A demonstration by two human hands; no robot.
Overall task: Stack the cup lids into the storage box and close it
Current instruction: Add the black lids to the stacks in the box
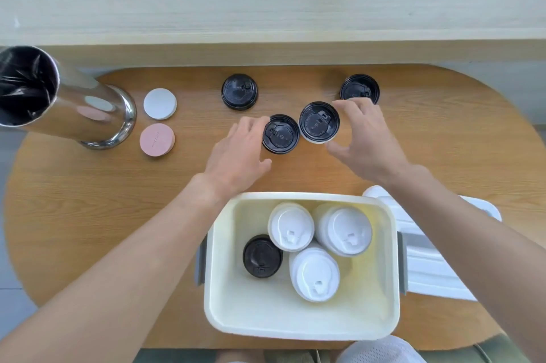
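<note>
Two bare forearms, no sleeves or jewellery; white mesh shorts (381, 351) at the lap

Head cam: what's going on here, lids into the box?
A person is packing cup lids into the open storage box. It already holds three white lid stacks and one black lid. The right hand grips a black lid just off the table, while the left hand reaches for the neighbouring black lid. Two more black lids wait farther back. The box cover lies to the right.
</note>
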